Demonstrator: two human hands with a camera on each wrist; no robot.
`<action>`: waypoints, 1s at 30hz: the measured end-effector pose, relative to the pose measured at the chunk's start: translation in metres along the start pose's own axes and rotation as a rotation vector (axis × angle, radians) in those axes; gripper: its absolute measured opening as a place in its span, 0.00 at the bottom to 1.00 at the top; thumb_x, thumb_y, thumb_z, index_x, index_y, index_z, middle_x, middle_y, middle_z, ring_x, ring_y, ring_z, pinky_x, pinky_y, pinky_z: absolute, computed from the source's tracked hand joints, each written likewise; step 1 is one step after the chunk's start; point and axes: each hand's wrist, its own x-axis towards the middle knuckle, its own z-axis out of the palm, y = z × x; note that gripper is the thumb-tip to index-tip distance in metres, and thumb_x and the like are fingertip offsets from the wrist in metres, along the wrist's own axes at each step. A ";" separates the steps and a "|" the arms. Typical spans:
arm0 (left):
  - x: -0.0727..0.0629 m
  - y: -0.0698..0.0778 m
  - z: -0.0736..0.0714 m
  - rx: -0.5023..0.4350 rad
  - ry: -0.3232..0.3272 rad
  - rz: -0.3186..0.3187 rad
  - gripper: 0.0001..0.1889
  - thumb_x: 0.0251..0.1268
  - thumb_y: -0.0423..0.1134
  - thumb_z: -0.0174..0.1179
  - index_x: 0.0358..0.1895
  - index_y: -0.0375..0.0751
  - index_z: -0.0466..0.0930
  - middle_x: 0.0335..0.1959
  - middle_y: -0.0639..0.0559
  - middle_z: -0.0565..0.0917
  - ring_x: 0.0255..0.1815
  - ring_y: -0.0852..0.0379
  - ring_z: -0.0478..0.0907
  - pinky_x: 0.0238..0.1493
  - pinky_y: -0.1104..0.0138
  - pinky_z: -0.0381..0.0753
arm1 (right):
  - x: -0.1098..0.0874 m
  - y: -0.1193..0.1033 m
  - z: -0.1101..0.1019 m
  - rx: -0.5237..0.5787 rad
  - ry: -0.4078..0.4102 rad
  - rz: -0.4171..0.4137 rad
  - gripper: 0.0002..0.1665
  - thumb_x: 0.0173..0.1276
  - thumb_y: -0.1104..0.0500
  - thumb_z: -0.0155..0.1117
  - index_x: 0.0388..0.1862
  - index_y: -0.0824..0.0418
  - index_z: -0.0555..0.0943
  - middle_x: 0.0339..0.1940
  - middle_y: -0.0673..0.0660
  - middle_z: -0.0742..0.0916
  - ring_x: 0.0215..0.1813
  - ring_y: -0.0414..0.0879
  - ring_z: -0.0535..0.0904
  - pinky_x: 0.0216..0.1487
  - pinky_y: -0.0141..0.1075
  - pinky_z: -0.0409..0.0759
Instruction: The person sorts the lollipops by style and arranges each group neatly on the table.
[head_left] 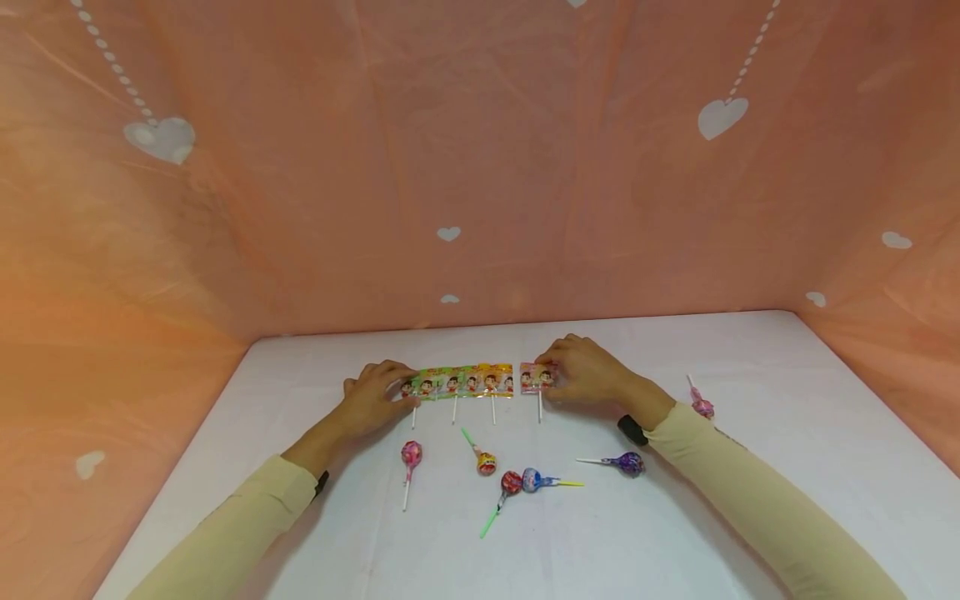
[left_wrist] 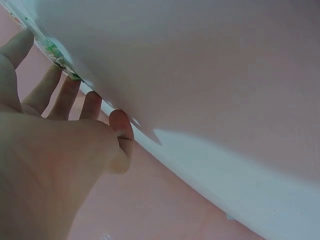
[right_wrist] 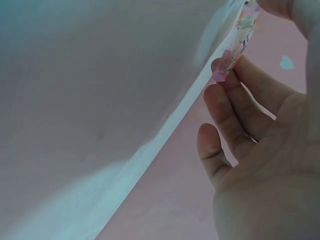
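Observation:
Flat square-wrapped lollipops lie in a row near the table's back edge, their white sticks toward me. At the row's left end, my left hand [head_left: 372, 398] holds a green-wrapped lollipop [head_left: 427, 387], fingers at its top edge and thumb near its lower edge. Beside it are another green lollipop [head_left: 457, 382] and a yellow-orange one [head_left: 492, 381]. A small gap to the right, my right hand [head_left: 588, 373] pinches a pink-wrapped lollipop [head_left: 531, 377] between thumb and fingers. In the right wrist view, the pink wrapper [right_wrist: 240, 42] shows between them.
Several round lollipops lie nearer me: pink [head_left: 411, 454], yellow [head_left: 486, 463], red [head_left: 512, 482], blue [head_left: 532, 480] and purple [head_left: 630, 464]. Another pink one [head_left: 702, 405] lies beyond my right forearm. A peach curtain with white hearts [head_left: 480, 167] surrounds the white table [head_left: 360, 542].

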 end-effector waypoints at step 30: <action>0.002 -0.002 0.002 0.006 -0.007 0.007 0.27 0.66 0.50 0.63 0.65 0.44 0.76 0.66 0.43 0.74 0.68 0.38 0.65 0.51 0.47 0.59 | 0.004 -0.009 0.004 -0.024 -0.034 -0.004 0.33 0.57 0.44 0.68 0.60 0.57 0.81 0.55 0.55 0.84 0.60 0.51 0.77 0.62 0.49 0.73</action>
